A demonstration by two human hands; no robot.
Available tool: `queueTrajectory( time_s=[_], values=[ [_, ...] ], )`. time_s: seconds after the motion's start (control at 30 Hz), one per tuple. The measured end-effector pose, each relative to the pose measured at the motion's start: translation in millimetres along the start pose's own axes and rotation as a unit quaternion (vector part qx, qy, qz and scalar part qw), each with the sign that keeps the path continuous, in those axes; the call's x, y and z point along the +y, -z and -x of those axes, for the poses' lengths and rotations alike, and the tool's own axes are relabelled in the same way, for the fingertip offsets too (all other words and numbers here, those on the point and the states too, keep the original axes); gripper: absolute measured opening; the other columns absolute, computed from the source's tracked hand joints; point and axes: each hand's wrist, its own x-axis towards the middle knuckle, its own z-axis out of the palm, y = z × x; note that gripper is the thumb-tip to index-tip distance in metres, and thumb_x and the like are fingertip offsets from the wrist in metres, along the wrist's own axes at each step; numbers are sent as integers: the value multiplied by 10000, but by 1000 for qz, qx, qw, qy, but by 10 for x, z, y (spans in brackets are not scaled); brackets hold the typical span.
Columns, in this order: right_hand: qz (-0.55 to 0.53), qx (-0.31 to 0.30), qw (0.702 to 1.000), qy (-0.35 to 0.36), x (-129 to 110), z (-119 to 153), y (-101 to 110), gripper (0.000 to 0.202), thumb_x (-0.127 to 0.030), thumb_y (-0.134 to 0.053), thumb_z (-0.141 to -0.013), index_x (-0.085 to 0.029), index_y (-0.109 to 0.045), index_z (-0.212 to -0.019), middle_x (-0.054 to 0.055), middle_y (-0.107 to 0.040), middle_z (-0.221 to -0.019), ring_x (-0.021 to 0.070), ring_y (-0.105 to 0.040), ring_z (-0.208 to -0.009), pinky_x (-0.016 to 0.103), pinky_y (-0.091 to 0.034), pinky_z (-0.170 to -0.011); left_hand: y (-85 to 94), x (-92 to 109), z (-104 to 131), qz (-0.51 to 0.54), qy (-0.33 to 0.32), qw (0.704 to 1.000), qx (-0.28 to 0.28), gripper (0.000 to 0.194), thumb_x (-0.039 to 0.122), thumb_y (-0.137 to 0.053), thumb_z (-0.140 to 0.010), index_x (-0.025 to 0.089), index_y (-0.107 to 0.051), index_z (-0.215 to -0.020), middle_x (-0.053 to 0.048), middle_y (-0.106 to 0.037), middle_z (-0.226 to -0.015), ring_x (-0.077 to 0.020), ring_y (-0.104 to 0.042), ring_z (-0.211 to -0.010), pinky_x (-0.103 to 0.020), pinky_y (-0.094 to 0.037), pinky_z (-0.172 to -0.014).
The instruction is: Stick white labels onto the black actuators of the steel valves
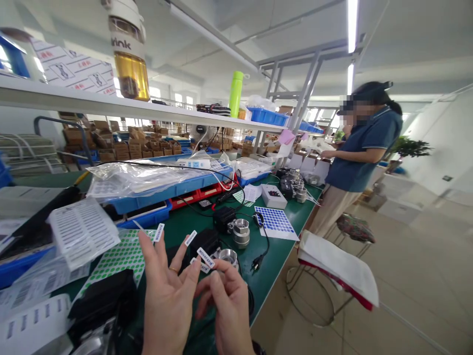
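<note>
Small white printed labels stick to the fingertips of my left hand [170, 291], whose fingers are spread. One label [159, 232] is on a raised finger, another [190, 238] on a further fingertip, and a lower label [200, 265] sits by the thumb tip. My right hand [227, 296] pinches a white label [206, 257] between thumb and forefinger, close to the left thumb. Behind the hands are black actuators with metal valves [241, 233]. A black unit [107, 296] lies left of my left hand, beside a sheet of green dots [121, 254].
The green table [275, 256] holds a sheet of blue dots [275, 223], a black plug [255, 264], a grey box [274, 196] and blue trays [177, 189]. A stool [338, 266] stands right of the table edge. Another person [364, 143] stands farther back.
</note>
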Motion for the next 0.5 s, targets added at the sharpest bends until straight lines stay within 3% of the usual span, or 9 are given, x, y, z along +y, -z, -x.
queueTrajectory(
  time_s=[0.13, 0.2, 0.3, 0.4, 0.5],
  values=[
    [-23, 107, 994, 25, -24, -165, 10, 410, -509, -728, -769, -123, -596, -819, -13, -549, -523, 31, -359, -342, 114, -214, -336, -33, 108, 111, -24, -49, 998, 20, 981, 207, -670, -779, 537, 23, -1390, 5, -39, -1554, -253, -424, -1275, -260, -534, -843],
    [-75, 128, 988, 33, -115, -230, 38, 375, -474, -760, -747, -147, -582, -791, -33, -541, -544, 28, -354, -366, 110, -233, -350, -9, 173, 107, -43, -93, 994, 33, 985, 200, -661, -780, 504, 38, -1404, -7, -36, -1555, -264, -388, -1300, -284, -528, -868],
    [-122, 55, 991, -14, -294, -245, 87, 332, -403, -785, -732, -146, -575, -749, -10, -572, -644, 57, -450, -465, 132, -353, -414, 104, 187, 2, -75, -112, 991, 20, 1047, 270, -699, -742, 515, 83, -1393, 22, 9, -1555, -305, -265, -1362, -411, -468, -953],
    [-150, -74, 981, -98, -409, -187, 94, 313, -384, -764, -753, -121, -594, -751, 19, -581, -657, 80, -503, -496, 156, -422, -442, 225, 103, -105, -124, -51, 990, -42, 1069, 408, -718, -715, 532, 110, -1381, 52, 27, -1552, -324, -115, -1398, -554, -264, -1048],
    [-163, -151, 961, -166, -401, -140, 67, 368, -408, -795, -711, -103, -593, -743, 39, -601, -645, 79, -523, -453, 149, -443, -416, 253, 37, -96, -146, 4, 984, -97, 1048, 528, -690, -717, 478, 95, -1410, 20, -8, -1555, -323, -57, -1402, -581, -157, -1073]
  ],
)
